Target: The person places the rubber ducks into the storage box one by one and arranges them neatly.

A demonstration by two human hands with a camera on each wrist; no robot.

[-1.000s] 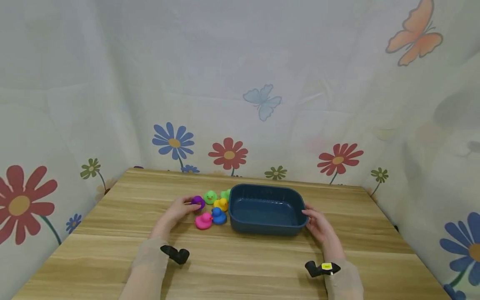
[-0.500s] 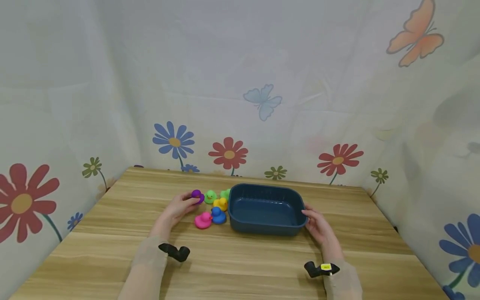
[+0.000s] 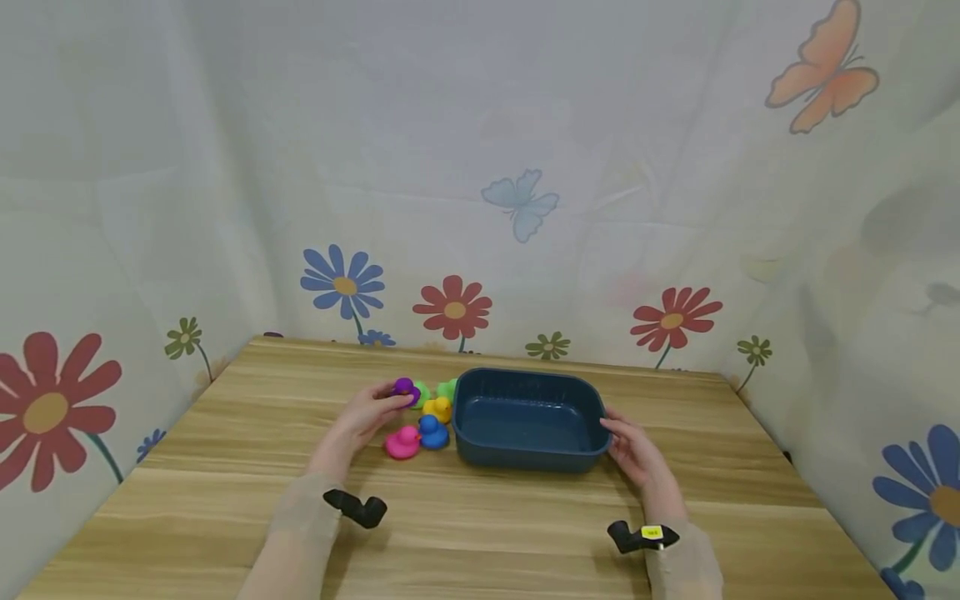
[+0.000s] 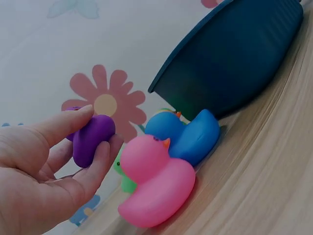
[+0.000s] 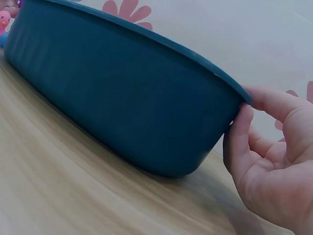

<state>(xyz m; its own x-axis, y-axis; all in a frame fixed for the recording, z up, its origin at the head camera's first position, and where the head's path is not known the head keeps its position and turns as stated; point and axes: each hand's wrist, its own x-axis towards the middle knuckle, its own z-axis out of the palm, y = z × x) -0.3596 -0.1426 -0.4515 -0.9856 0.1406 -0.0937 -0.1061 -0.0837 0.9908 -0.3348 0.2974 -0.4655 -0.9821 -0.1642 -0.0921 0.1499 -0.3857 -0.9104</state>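
Between thumb and fingers, my left hand [image 3: 363,418] pinches a purple rubber duck [image 4: 94,139], held above the table in the left wrist view. In the head view that duck overlaps a green rubber duck [image 3: 423,395] behind it. Close by on the table are a pink rubber duck [image 3: 402,444], a blue rubber duck [image 3: 434,433] and a yellow rubber duck [image 3: 437,409]. A second green duck [image 3: 446,389] is partly hidden by the dark blue plastic basin [image 3: 525,459]. My right hand [image 5: 276,147] grips the basin's right end, thumb and finger at its rim.
The basin stands on the wooden table [image 3: 480,525], right beside the ducks, with nothing inside it. A printed cloth backdrop [image 3: 375,200] with flowers and butterflies rises behind the table's back edge.
My left hand has lifted the purple duck and moved it slightly right, so it now overlaps the green duck. The right hand stays at the basin's rim.
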